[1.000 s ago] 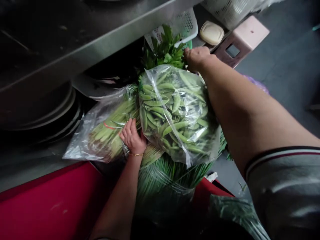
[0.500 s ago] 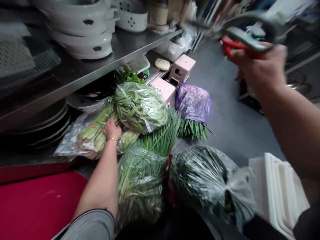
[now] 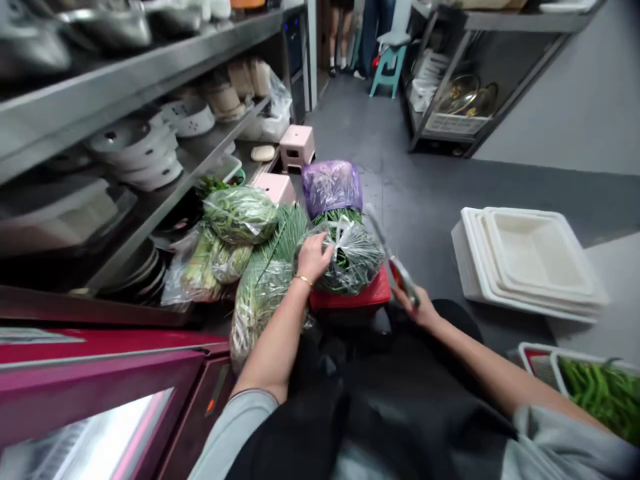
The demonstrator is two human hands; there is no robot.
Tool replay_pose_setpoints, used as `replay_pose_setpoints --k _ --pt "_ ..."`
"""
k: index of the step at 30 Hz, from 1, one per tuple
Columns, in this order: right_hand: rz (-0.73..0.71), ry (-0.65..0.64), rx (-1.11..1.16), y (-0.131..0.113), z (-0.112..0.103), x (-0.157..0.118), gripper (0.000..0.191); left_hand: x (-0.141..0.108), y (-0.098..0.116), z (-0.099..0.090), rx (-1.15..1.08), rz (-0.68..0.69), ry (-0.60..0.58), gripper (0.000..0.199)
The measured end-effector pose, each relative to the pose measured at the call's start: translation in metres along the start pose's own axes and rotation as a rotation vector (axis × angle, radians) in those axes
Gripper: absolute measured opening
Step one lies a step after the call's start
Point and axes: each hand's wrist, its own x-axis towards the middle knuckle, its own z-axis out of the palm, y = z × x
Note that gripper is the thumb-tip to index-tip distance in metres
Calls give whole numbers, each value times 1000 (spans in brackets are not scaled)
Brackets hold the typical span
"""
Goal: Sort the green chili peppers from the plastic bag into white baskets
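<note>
One half-curled left hand (image 3: 315, 257) seemingly steadies a bag (image 3: 357, 257) near the red base (image 3: 350, 300)'s left edge; right hand (image 3: 416, 307) clasps apparent scissors (image 3: 403, 273) (care needed).

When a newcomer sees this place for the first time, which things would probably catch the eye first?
Probably the bright purple bag near the middle, just beyond the clear bag of greens that the left hand touches. Next may come the long-bladed tool in the right hand, beside that clear bag. The stacked white trays also stand out against the dark floor, on the right side.
</note>
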Motion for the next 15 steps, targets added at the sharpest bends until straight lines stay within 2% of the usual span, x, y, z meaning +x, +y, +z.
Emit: replay_pose_setpoints --k 2,4,6,8,9,11,13,15 --pt "30 -108 -114 16 17 -10 36 11 13 25 57 -94 -51 53" --pt "52 -262 -138 24 22 -10 32 22 16 36 90 -211 -78 59" --pt "71 -466 -69 27 22 -3 33 30 13 37 -1 -324 -99 50" --pt "137 -658 80 28 21 8 30 36 8 34 -163 -415 -120 29" --pt "174 -715 150 28 21 13 30 39 5 33 -235 -452 -117 20" --pt "183 -704 211 25 24 23 32 42 -1 32 -315 -506 -79 9" --pt "107 -568 112 18 30 30 35 42 -5 32 -378 -553 -4 10" --pt "50 -416 -77 10 34 33 38 39 -7 33 -473 -608 87 14"
